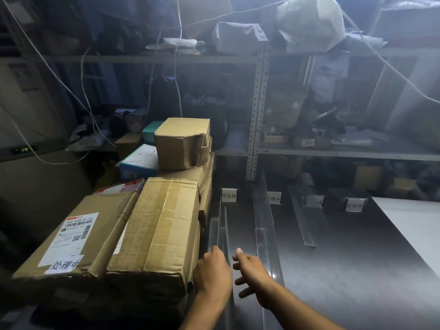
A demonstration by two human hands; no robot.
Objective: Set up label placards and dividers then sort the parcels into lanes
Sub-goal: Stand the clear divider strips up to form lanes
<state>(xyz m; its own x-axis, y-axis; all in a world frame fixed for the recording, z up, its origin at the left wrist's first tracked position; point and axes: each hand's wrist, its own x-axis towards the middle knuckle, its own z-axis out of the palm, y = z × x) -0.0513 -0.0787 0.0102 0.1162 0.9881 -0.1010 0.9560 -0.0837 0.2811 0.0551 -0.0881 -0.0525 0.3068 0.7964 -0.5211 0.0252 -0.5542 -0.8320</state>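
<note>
1. Divider set-up is judged to be the step in hand. The leftmost clear, glossy acrylic divider [222, 225] is laid on the brushed steel bench [345, 270] and appears grasped at its near end by the left hand [213, 270].
2. The right hand [253, 273] is held released, fingers spread.
3. Next, squaring to the small white label placard [229, 196] is called for.
4. The creased brown cardboard parcels [164, 234] are stacked alongside, unsorted.

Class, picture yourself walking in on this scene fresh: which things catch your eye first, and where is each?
The stack of cardboard parcels at left dominates, the near-left box bearing a white shipping label. Right of it, clear dividers run across the steel table toward small placards at its far edge. At bottom centre, the left hand and right hand reach toward the leftmost divider.
</note>
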